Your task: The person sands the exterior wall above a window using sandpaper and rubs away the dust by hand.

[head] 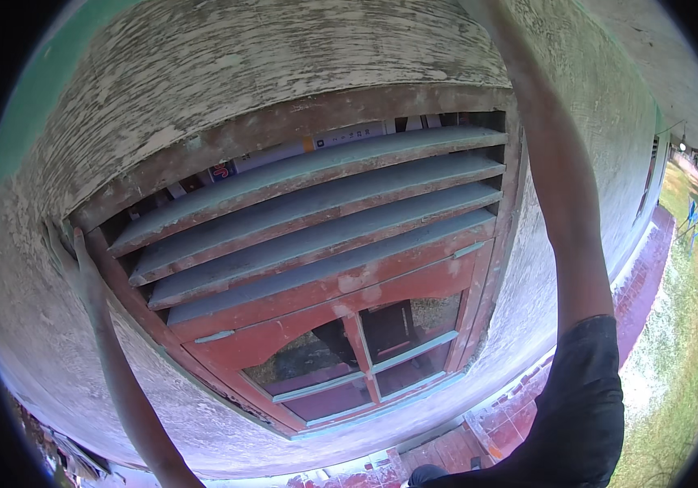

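Observation:
My left hand rests with fingers apart at the upper left corner of a reddish wooden window frame. Its fingertips lie on the scraped plaster wall, with the thumb side against the frame. On the right, my forearm reaches up past the frame, and the right hand is cut off by the top of the view. Between my arms, several dusty louvre slats cross the upper part of the window. Below them sits a red window sash with glass panes and pale blue glazing bars.
Printed paper shows behind the top slat. Beneath me are a wooden plank surface and red floor tiles with white dust. Grass borders the walkway at right, where a blue object stands. A pale ceiling overhangs the wall.

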Tool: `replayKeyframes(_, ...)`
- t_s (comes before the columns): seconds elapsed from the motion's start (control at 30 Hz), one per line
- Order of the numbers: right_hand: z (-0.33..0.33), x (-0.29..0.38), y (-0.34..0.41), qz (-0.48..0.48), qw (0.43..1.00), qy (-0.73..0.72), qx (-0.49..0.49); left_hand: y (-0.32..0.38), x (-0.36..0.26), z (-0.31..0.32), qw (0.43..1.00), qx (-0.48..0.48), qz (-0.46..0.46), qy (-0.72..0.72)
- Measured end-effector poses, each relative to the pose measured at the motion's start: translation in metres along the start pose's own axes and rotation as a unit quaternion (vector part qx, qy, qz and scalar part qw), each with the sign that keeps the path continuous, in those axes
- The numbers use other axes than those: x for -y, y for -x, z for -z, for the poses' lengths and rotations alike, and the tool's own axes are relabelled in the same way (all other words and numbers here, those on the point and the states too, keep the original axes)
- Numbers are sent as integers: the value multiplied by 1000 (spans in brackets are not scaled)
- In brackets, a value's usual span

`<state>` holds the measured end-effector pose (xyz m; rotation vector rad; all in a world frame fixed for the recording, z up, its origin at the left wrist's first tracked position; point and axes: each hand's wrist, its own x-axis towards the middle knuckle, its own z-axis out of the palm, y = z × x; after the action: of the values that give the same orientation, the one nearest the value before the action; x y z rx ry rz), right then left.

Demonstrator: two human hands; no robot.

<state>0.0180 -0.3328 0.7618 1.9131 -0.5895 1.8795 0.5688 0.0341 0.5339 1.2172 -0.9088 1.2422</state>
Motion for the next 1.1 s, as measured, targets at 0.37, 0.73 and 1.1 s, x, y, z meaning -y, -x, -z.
replayKeyframes(0.37, -11, -4, -4, 14, 997, 53, -45, 1, -12, 0, 1000, 2, 6, 10)
replayKeyframes(0.73, -9, -6, -10, 9, 997, 65, -37, 2, -7, -1, 1000, 7, 4, 18)
replayKeyframes(1.1, -10, -18, 6, 70, 990, 100, -64, 4, 3, -6, 998, -7, -19, -67)
